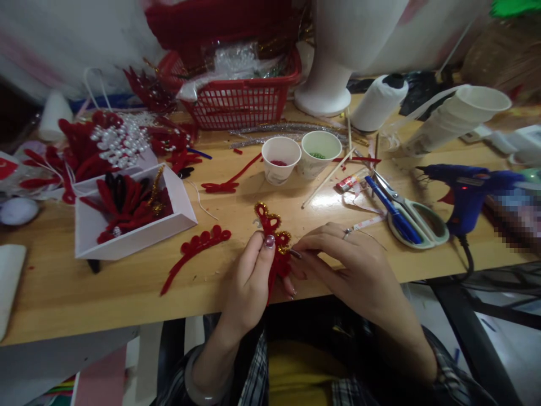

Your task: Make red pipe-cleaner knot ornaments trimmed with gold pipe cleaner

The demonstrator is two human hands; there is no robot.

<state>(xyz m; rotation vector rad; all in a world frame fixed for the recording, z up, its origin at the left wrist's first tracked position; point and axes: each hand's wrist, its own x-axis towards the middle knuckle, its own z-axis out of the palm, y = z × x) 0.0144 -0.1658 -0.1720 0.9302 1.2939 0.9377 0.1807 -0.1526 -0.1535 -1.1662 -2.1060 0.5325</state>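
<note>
My left hand (253,276) is closed on a red velvety piece (270,223) with curled loops and gold beaded edging, held upright over the table's front edge. To its right, my right hand (338,256) has thumb and forefinger pinched at the gold trim (284,247) on the piece's right side. The lower part of the piece hangs below my fingers, partly hidden. Left of my left hand, a curved red strip with round loops (200,243) lies on the wood. Another red stem with a bow-like end (220,187) lies farther back.
Two paper cups, one with red beads (281,152) and one with green (320,144), stand behind my hands. Scissors (416,223) and a blue glue gun (465,186) are right. A white box (139,239) of red pieces sits left, a red basket (240,104) at the back.
</note>
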